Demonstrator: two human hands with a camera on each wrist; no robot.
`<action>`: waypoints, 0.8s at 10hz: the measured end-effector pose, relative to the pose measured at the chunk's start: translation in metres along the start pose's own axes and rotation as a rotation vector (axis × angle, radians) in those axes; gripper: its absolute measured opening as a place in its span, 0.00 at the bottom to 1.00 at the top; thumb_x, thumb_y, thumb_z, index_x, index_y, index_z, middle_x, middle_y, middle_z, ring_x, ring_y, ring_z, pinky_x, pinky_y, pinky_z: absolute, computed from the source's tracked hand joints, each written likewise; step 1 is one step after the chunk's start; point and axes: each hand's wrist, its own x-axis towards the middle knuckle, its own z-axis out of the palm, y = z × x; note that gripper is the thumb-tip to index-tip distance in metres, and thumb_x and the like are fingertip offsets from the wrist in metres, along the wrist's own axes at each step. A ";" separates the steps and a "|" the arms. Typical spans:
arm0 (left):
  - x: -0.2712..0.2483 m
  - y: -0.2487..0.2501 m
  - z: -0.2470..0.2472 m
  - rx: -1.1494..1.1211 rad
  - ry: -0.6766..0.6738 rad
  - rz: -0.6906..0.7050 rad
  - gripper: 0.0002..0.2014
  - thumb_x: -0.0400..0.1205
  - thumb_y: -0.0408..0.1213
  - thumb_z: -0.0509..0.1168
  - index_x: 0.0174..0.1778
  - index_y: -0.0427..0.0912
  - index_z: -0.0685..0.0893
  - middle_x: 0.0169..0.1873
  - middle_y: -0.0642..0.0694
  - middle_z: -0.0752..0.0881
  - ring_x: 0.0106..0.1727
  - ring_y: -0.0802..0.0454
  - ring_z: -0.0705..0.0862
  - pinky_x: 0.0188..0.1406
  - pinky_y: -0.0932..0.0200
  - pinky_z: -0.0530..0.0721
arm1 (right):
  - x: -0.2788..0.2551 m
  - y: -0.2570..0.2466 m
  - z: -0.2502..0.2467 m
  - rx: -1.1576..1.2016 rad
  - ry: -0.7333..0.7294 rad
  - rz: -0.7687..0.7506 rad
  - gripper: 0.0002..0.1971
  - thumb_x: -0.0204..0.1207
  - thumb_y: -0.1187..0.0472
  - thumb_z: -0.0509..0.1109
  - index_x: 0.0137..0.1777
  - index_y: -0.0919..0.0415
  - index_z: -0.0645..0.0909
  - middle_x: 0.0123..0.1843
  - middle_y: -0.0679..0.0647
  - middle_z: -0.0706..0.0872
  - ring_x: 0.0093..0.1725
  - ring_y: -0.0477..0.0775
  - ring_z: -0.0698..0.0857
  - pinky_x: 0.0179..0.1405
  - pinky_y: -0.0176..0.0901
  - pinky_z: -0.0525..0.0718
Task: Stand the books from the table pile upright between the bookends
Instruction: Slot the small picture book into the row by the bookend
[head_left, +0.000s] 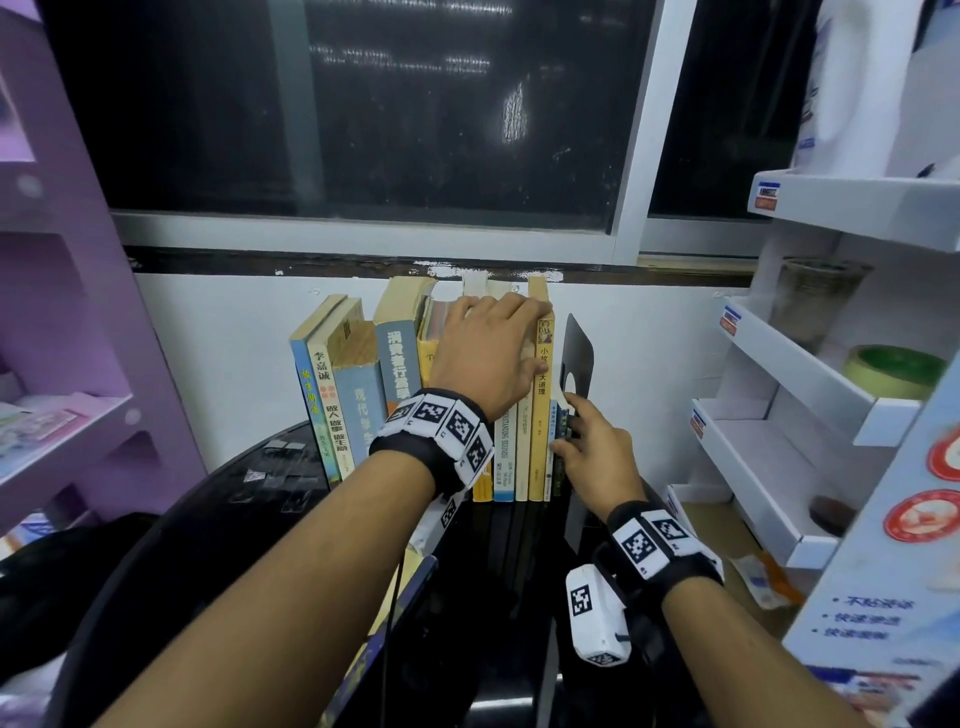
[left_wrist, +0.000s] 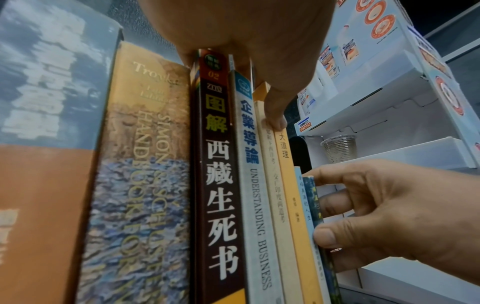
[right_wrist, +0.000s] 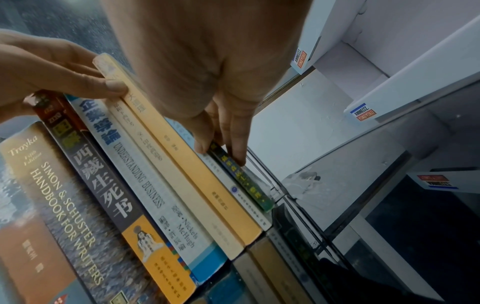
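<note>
A row of upright books (head_left: 400, 364) stands on the black table (head_left: 270, 467) against the wall. My left hand (head_left: 519, 338) lies over the tops of the right-hand books, its thumb (left_wrist: 275, 119) on the spine of a cream book beside the yellow book (head_left: 540, 441). My right hand (head_left: 566, 426) pinches a thin dark green book (head_left: 560, 470) at the row's right end, thumb on its spine (right_wrist: 249, 185). It stands just left of the black bookend (head_left: 579, 348). The left bookend is hidden.
A purple shelf unit (head_left: 78, 312) stands at the left. At the right, a white display rack (head_left: 779, 415) holds a plastic cup (head_left: 815, 301) and a tape roll (head_left: 893, 371). A flat book (head_left: 363, 670) lies under my left forearm. The window (head_left: 363, 104) is behind.
</note>
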 end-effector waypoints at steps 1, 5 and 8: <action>0.000 0.000 0.001 -0.002 0.005 0.000 0.28 0.76 0.55 0.68 0.71 0.56 0.72 0.65 0.56 0.80 0.65 0.52 0.78 0.72 0.50 0.65 | 0.000 0.003 0.000 0.012 -0.021 -0.005 0.28 0.79 0.73 0.67 0.76 0.52 0.70 0.62 0.54 0.87 0.56 0.50 0.88 0.61 0.50 0.86; 0.000 0.001 0.003 -0.004 0.003 -0.007 0.28 0.76 0.55 0.68 0.71 0.56 0.72 0.65 0.55 0.80 0.65 0.51 0.78 0.72 0.49 0.66 | 0.000 0.013 0.000 0.044 -0.036 0.004 0.30 0.78 0.76 0.66 0.77 0.52 0.70 0.64 0.57 0.85 0.57 0.48 0.87 0.51 0.28 0.83; 0.000 0.001 0.003 -0.001 0.011 -0.004 0.27 0.76 0.55 0.68 0.71 0.56 0.72 0.65 0.55 0.80 0.64 0.51 0.78 0.72 0.49 0.66 | 0.000 0.013 -0.002 -0.007 -0.039 0.029 0.29 0.76 0.74 0.70 0.74 0.51 0.72 0.64 0.58 0.85 0.57 0.52 0.88 0.56 0.50 0.88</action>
